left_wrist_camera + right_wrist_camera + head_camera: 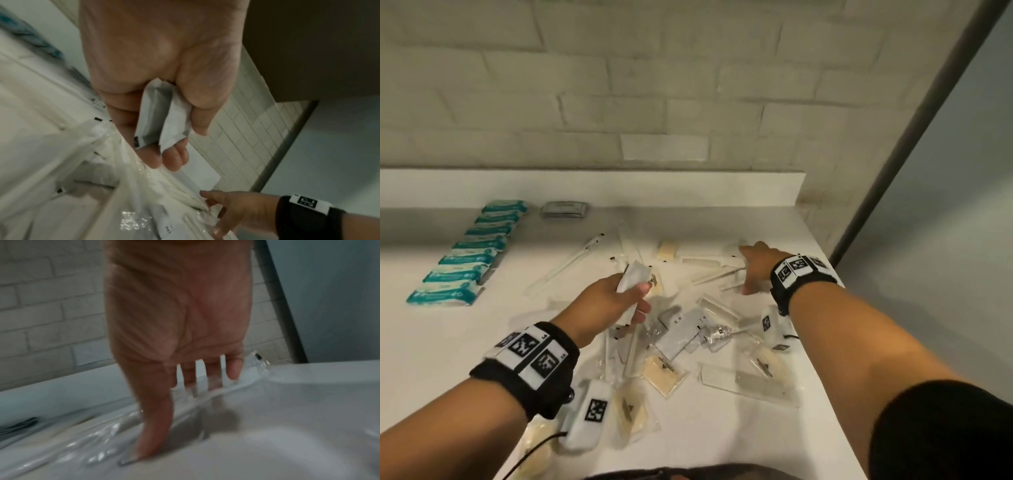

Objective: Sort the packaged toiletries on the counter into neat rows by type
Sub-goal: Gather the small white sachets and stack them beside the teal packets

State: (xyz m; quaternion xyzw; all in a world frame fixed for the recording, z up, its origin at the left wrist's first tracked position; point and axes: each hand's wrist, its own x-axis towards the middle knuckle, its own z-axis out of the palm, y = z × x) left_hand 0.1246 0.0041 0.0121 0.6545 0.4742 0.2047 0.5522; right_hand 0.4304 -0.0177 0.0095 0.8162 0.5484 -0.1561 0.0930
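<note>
A heap of clear-wrapped toiletries [688, 339] covers the middle of the white counter [448, 342]: combs, cream soap bars, grey sachets, toothbrush packets. My left hand [619, 301] hovers above the heap and grips two white-grey sachets [635, 275] between thumb and fingers, seen close in the left wrist view [162, 116]. My right hand [751, 265] reaches to the far right of the heap, fingers spread straight down onto clear packets [205, 391] that hold long white items. Its fingertips [233, 369] touch the wrapping.
A neat row of teal-and-white packs [472, 250] runs along the left of the counter. A stack of grey packets [565, 209] lies behind it by the backsplash. The brick wall stands behind; the counter's right edge [835, 274] is close to my right wrist.
</note>
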